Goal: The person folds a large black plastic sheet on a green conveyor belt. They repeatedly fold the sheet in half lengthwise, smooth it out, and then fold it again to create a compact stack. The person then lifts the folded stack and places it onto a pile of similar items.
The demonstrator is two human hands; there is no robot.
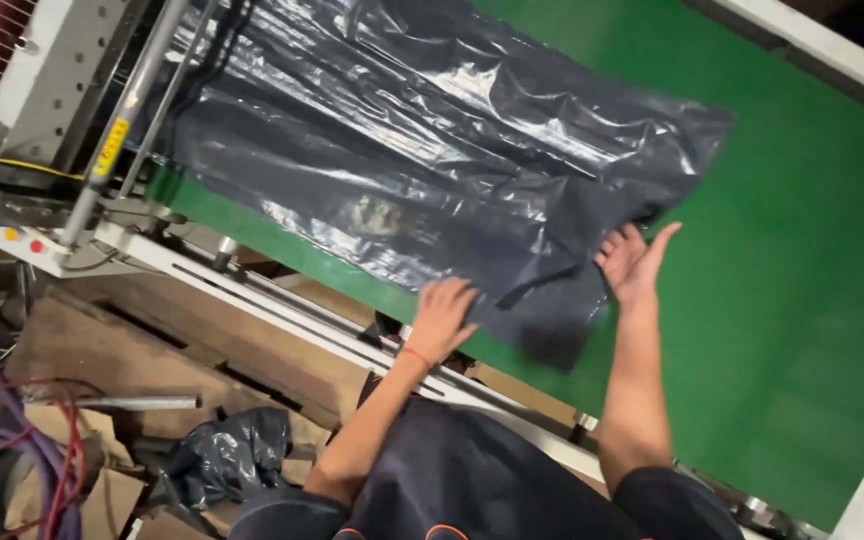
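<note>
Green conveyor belt (802, 300) carries a black plastic sheet (432, 130), glossy and wrinkled, fed from a machine frame (62, 90). Left hand (442, 320) presses flat, fingers spread, on the sheet's near edge. Right hand (634, 262) is open, palm against the sheet's corner. Wooden pallet (202, 340) and a crumpled black bag (222, 455) lie below.

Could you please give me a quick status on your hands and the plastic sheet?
Left hand flat on black plastic sheet. Right hand open at its edge. Green belt beneath.
</note>
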